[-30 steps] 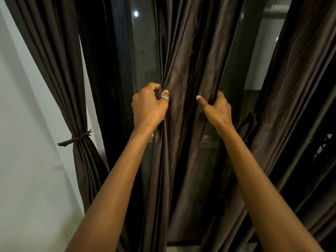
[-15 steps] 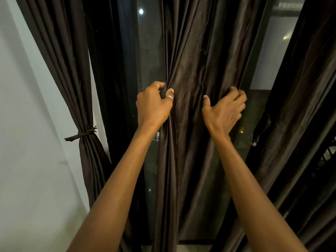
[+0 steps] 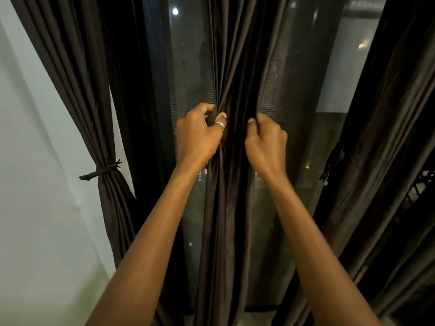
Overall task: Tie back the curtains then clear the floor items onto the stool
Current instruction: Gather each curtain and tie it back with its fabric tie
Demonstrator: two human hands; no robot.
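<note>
A dark brown middle curtain (image 3: 231, 67) hangs in front of the window, gathered into a narrow bundle. My left hand (image 3: 199, 134) grips its left edge, thumb with a ring pressed on the folds. My right hand (image 3: 267, 140) grips its right edge, fingers curled into the cloth. The left curtain (image 3: 77, 74) hangs against the wall, bound by a tie-back (image 3: 100, 171). The right curtain (image 3: 390, 137) hangs loose, and a dark strap (image 3: 333, 162) dangles beside it. No floor items or stool are in view.
A white wall (image 3: 35, 208) fills the left side. Behind the curtains stands a dark window (image 3: 188, 67) with a mesh screen and black frame. A strip of pale floor (image 3: 256, 317) shows at the bottom.
My right hand has pulled the curtain's right edge leftward toward my left hand, narrowing the middle curtain into a tight bundle. More window shows at the right.
</note>
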